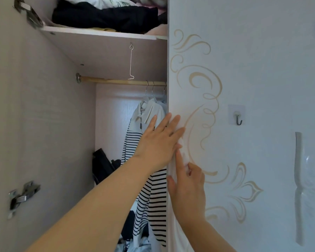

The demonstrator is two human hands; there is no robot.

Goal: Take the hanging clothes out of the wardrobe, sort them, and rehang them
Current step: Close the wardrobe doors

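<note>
Striped top (pixel 149 193) w/ white collar hangs upright on rail (pixel 116 82), far right, half behind door.

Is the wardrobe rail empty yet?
No, a striped top hangs among several hangers at the right end of the rail.

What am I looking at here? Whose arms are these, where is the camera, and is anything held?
There is no machine: these are a person's two bare hands, filmed by one camera worn on the head, looking into an open wardrobe. A striped top hangs on the wooden rail; dark folded clothes lie on the shelf above. The left hand, fingers straight, lies flat at the edge of the closed door. The right hand pinches a white cloth at that same edge.
</note>
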